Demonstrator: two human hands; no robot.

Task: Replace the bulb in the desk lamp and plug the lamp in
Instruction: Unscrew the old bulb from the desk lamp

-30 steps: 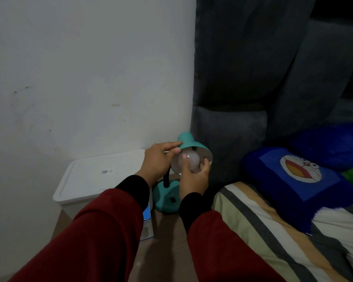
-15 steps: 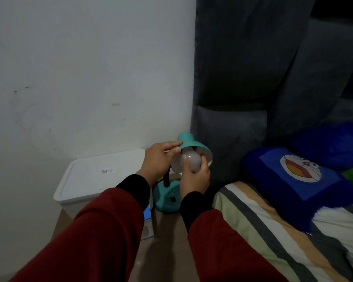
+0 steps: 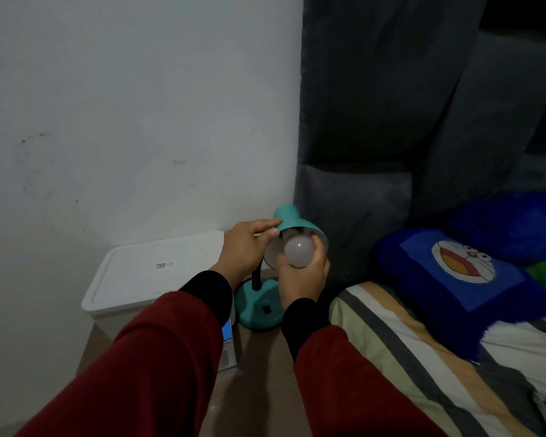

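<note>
A small teal desk lamp stands on the floor between a white box and the bed, its round base (image 3: 259, 310) under a black bendy neck. My left hand (image 3: 245, 250) grips the rim of the teal shade (image 3: 292, 220), thumb on top. My right hand (image 3: 303, 279) holds a frosted white bulb (image 3: 298, 250) from below, in front of the shade's opening. The bulb's screw end and the socket are hidden. No plug or cord is visible.
A white lidded box (image 3: 145, 275) sits left of the lamp against the wall. A small blue-and-white carton (image 3: 227, 345) lies by the base. A bed with a striped sheet (image 3: 401, 351), blue cartoon pillow (image 3: 460, 272) and dark padded headboard (image 3: 360, 200) fills the right.
My right hand has shifted lower on the bulb, so the bulb's round face now shows fully. My left hand and the lamp have stayed in place.
</note>
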